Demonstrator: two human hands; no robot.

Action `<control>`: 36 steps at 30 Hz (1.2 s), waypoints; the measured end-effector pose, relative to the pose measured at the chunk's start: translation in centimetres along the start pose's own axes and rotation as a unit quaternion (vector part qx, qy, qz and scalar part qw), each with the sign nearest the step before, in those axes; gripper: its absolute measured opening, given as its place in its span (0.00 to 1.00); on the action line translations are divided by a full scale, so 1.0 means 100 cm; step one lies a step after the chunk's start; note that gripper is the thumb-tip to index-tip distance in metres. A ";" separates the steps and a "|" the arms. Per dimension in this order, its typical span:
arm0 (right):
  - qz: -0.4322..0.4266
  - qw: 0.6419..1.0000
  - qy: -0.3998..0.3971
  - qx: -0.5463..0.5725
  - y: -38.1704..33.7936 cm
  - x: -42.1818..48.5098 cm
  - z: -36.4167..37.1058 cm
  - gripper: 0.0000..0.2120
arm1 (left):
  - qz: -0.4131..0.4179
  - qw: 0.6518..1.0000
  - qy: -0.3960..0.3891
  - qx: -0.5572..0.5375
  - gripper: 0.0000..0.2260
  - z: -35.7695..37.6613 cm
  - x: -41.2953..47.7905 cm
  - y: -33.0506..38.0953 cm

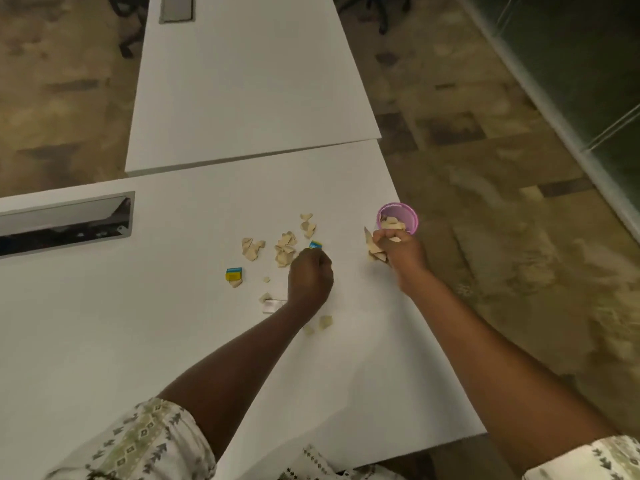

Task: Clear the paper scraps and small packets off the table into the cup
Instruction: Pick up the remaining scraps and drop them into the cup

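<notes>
Several tan paper scraps (286,249) — torn, crumpled — scattered mid table (173,341), blue-yellow packets (233,274) among them, pink cup (398,218) at the right edge, part-filled, right hand (401,249) fisted around scraps beside it, left hand (310,277) pinching one packet (315,244).

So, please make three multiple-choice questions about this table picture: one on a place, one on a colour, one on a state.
1. Where does the cup stand?
A. table's right edge
B. beside the left slot
C. on the floor

2. What colour is the cup?
A. green
B. pink
C. black

3. What is the right hand doing?
A. lying flat and open
B. clutching paper scraps
C. lifting the cup

Answers: 1 A, it sits at the right edge of the table; 2 B, its rim is pink; 3 B, scraps stick out of the fist.
</notes>
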State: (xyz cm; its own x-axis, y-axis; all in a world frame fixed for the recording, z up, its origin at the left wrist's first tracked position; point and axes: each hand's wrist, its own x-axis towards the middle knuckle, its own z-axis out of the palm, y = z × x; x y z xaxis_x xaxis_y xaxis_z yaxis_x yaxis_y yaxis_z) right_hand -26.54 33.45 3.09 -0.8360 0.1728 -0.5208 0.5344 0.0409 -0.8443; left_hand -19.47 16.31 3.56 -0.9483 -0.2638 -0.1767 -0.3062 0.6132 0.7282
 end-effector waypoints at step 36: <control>-0.188 0.924 0.044 -0.331 -0.028 0.011 -0.037 0.08 | 0.167 0.980 -0.104 0.005 0.11 0.032 0.076 0.073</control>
State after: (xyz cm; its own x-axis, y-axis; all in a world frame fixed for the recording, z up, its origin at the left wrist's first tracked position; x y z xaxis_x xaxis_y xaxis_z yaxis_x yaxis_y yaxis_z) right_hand -28.48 37.14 5.40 -0.9803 0.1022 -0.1690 0.1914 0.7018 -0.6862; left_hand -29.22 21.11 5.43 -0.9920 0.1102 -0.0609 0.0250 0.6464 0.7625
